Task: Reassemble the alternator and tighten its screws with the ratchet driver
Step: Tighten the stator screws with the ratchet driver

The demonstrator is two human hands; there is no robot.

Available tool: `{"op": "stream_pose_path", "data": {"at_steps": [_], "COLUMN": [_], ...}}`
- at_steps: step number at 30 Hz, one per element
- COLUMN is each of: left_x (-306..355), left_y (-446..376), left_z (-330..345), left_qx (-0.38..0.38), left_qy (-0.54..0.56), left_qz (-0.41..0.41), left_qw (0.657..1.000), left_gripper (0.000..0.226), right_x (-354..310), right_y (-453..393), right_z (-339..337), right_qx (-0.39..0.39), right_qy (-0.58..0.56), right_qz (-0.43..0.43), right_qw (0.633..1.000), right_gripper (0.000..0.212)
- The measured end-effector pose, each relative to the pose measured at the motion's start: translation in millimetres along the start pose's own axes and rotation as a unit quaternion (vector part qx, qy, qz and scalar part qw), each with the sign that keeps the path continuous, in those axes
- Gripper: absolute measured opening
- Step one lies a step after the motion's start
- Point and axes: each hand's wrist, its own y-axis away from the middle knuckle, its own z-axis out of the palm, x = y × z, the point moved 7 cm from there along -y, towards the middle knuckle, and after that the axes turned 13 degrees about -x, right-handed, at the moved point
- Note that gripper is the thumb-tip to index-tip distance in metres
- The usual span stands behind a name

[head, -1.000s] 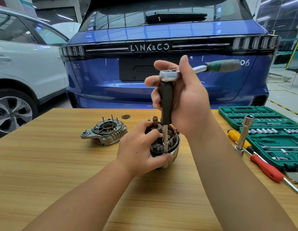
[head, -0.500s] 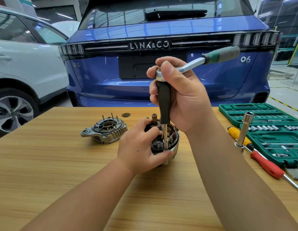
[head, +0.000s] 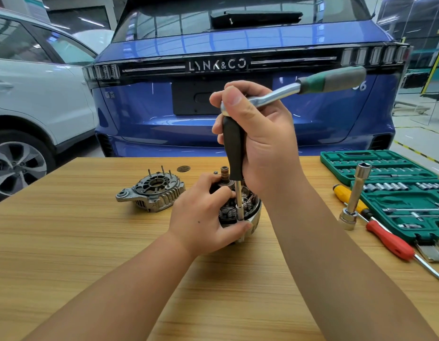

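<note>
Nearest, left hand curls around the alternator standing mid-surface | right hand grips the upright black driver handle, its socket tip on the alternator's rim, ratchet sticking out rightward | end cover lies left | green socket case and screwdrivers right | blue car behind.

Two bare forearms enter from the lower edge of the frame, no sleeves, no gloves, no watch or rings. Left hand at frame centre has a small dark mole on its back. Right hand above it, upper centre: short trimmed thumbnail visible. Forearms smooth, unmarked.
</note>
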Motion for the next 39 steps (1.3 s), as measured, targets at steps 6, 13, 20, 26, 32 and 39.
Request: {"op": "stream_pose_path", "data": {"at_steps": [6,13,20,26,32,39], "left_x": [0.4,2.4,3.5,3.2,4.3,1.6], "left_y": [-0.3,-1.1,0.4,-0.5,0.2,-1.1], "left_z": [0.0,-0.9,-1.5,-1.1,-1.9,-1.7], "left_qx": [0.007,0.019,0.042,0.034,0.026,-0.006], "left_qy": [-0.001,0.002,-0.01,-0.008,-0.009,-0.024], "left_qz": [-0.006,-0.002,0.006,0.0,-0.011,-0.007], "left_qw": [1.0,1.0,0.999,0.999,1.0,1.0], "left_gripper": [0.059,0.058,0.063,0.064,0.065,0.08], "right_x": [0.0,1.4,2.5,-1.4,-14.2,-10.8], "right_y": [-1.9,-1.5,-1.8,-3.1,-4.0,-3.2], "right_z": [-1.3,-6.4,-19.4,-15.9,-22.5,-27.5], "right_qx": [-0.014,0.001,0.018,0.012,0.038,0.072], "right_qy": [-0.003,0.014,-0.026,-0.02,-0.025,-0.012], "right_qz": [0.007,0.02,0.086,0.08,0.044,0.052], "right_qw": [1.0,1.0,0.996,0.997,0.998,0.996], "right_gripper": [0.016,0.005,0.025,0.026,0.026,0.023]}}
